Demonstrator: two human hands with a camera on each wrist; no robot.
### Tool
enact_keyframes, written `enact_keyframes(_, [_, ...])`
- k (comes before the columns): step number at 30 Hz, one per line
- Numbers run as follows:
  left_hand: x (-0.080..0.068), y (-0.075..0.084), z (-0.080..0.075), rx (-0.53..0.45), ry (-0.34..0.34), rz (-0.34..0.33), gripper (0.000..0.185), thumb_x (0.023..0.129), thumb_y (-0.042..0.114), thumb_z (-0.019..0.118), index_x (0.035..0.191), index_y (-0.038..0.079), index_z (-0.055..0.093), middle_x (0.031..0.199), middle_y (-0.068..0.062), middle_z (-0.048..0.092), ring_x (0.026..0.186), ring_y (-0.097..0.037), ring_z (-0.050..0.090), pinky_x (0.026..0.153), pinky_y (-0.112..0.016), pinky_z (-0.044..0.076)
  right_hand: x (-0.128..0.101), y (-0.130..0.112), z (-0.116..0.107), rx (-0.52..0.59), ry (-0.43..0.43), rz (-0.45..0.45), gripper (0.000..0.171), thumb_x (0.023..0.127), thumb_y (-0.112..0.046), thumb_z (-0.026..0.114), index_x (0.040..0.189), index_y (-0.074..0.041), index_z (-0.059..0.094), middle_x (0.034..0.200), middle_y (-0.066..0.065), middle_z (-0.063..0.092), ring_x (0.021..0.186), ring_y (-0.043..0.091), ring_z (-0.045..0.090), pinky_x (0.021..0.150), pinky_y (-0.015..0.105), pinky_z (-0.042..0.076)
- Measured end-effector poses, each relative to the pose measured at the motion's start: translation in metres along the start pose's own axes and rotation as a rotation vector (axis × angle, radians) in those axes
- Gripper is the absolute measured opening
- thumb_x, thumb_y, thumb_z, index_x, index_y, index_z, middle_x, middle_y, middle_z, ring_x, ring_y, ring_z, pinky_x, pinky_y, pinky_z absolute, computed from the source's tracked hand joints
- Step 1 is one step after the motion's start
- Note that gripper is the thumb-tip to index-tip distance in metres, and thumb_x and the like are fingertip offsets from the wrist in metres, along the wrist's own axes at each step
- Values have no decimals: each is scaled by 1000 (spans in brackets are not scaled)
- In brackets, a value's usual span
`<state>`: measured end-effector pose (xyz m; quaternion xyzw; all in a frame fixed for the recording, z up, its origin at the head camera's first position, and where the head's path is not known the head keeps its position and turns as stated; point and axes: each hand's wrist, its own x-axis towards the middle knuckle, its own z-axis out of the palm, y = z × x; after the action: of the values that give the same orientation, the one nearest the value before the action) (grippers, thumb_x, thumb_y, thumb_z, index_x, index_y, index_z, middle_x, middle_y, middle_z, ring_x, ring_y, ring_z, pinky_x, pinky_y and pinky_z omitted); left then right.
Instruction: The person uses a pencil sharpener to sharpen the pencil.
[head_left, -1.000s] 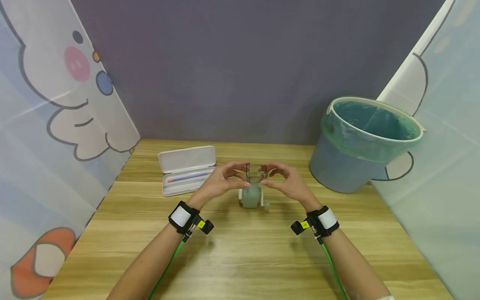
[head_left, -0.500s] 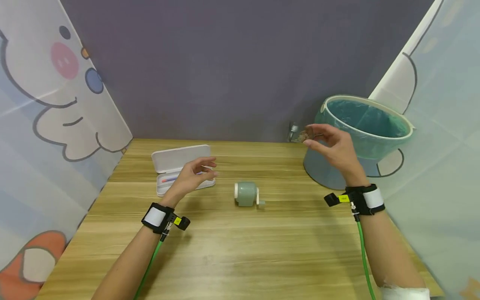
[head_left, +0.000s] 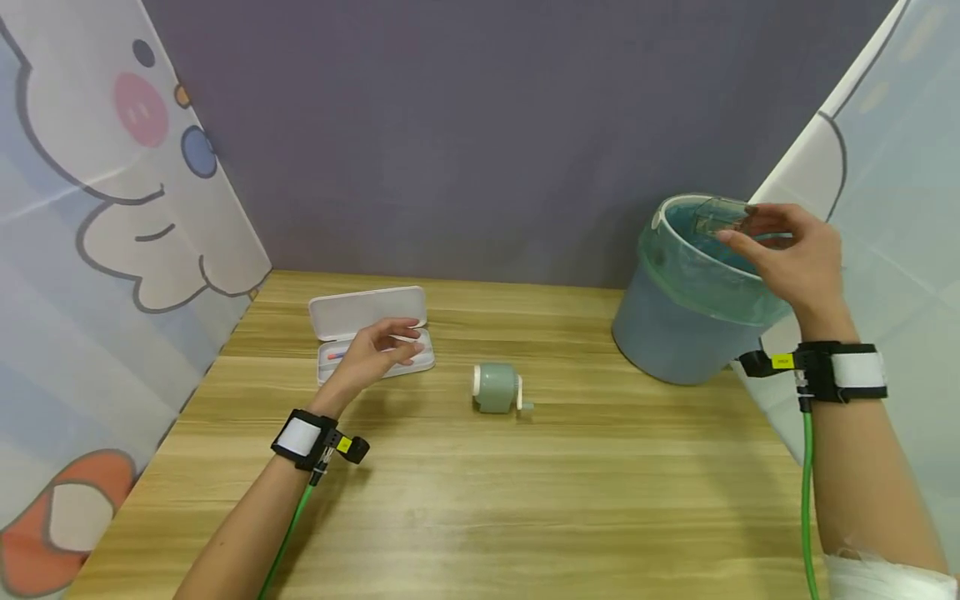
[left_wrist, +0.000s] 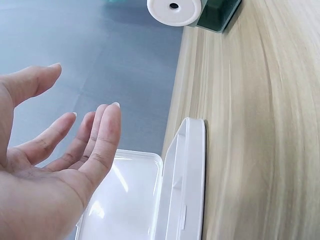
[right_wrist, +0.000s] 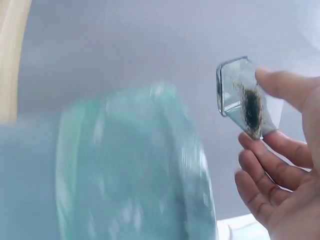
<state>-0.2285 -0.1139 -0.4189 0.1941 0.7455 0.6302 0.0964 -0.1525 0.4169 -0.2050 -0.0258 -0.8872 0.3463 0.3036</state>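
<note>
Holding the clear shavings drawer [head_left: 718,217] over the far-right bin [head_left: 678,333], the right hand [head_left: 791,258] pinches it between thumb and fingertips, the other fingers loosely spread below it. We note from the right wrist view that the drawer [right_wrist: 243,97] is tilted and carries a dark clump of pencil dust on its inner wall, so its contents have not dropped out; the bin's green liner [right_wrist: 132,165] lies beneath it, blurred.

We find the pencil sharpener [head_left: 497,388] lying on the wooden table [head_left: 480,517] near the middle, apart from both hands, with its drawer out. Its white end and pencil hole show in the left wrist view [left_wrist: 174,11].

The left hand [head_left: 372,354] hovers over the open white pencil case [head_left: 371,315] at the far left, fingers relaxed and slightly spread, holding nothing; the left wrist view shows the palm [left_wrist: 47,165] above the case lid [left_wrist: 127,200] without contact. At least 1 pencil lies inside the case.

Our assessment: 1 stage appears complete, the drawer being out of the sharpener and brought to the bin. Outstanding, in our judgement, are 2 stages: emptying the dust into the liner and refitting the drawer to the sharpener body. We cannot tell whether any dust has already fallen.
</note>
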Motion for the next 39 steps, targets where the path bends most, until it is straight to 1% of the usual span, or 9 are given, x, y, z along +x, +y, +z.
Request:
enact_keyframes(4, [-1, -4, 5, -7, -4, 5, 49, 96, 20, 73, 142, 10, 58, 137, -28, 58, 103, -17, 67, 91, -52, 59, 7, 12, -19, -192, 25, 0, 60, 87, -35, 81, 139, -11, 62, 104, -30, 55, 89, -16, 48, 79, 6, 36])
enact_keyframes(7, [-3, -8, 9, -7, 0, 11, 49, 96, 20, 74, 141, 10, 59, 136, -29, 58, 101, -16, 68, 89, -52, 59, 12, 18, -29, -328, 18, -23, 65, 89, -38, 78, 143, -8, 58, 114, -13, 60, 88, -16, 41, 78, 9, 32])
enact_keyframes(11, [-8, -15, 11, -4, 9, 3, 49, 95, 19, 74, 140, 8, 59, 135, -29, 59, 102, -24, 69, 88, -52, 60, 15, 26, -36, -441, -28, -71, 65, 91, -31, 77, 144, 0, 54, 130, 25, 59, 102, 19, 58, 78, 20, 35])
enact_keyframes(14, [-11, -20, 13, -5, 9, -11, 49, 96, 19, 74, 140, 6, 58, 135, -29, 59, 104, -30, 69, 86, -47, 61, 16, 31, -37, -477, -55, -123, 62, 91, -20, 76, 142, 5, 53, 132, 36, 55, 114, 52, 51, 87, 44, 41])
enact_keyframes(15, [-11, -21, 13, -8, 7, -13, 49, 96, 19, 74, 140, 6, 58, 135, -30, 59, 104, -30, 69, 86, -45, 61, 17, 33, -37, -484, -58, -142, 60, 90, -16, 76, 141, 6, 53, 131, 37, 54, 116, 54, 49, 90, 53, 39])
enact_keyframes(18, [-10, -22, 14, -16, 3, -13, 49, 96, 20, 73, 140, 6, 58, 135, -30, 58, 102, -24, 69, 85, -42, 62, 17, 36, -38, -514, -44, -208, 57, 86, -6, 76, 137, 8, 54, 129, 38, 52, 119, 55, 44, 97, 67, 32])
enact_keyframes(28, [-8, -20, 16, -21, 5, -27, 50, 96, 19, 74, 141, 6, 57, 134, -26, 61, 102, -25, 68, 84, -41, 62, 18, 44, -37, -620, 15, -477, 56, 73, 7, 82, 125, 6, 61, 122, 33, 58, 112, 52, 45, 94, 63, 38])
enact_keyframes(33, [-6, -24, 18, -24, 5, -33, 50, 95, 18, 74, 141, 7, 58, 134, -26, 61, 100, -17, 68, 86, -45, 61, 19, 48, -35, -632, 53, -656, 55, 68, 13, 78, 120, 5, 64, 118, 29, 62, 107, 49, 48, 89, 61, 40])
enact_keyframes(39, [-4, -25, 20, -30, 0, -28, 53, 95, 19, 74, 143, 4, 56, 134, -27, 60, 101, -20, 69, 87, -50, 60, 20, 49, -32, -677, 59, -785, 57, 68, 16, 72, 122, 3, 65, 121, 25, 64, 110, 48, 51, 82, 65, 42])
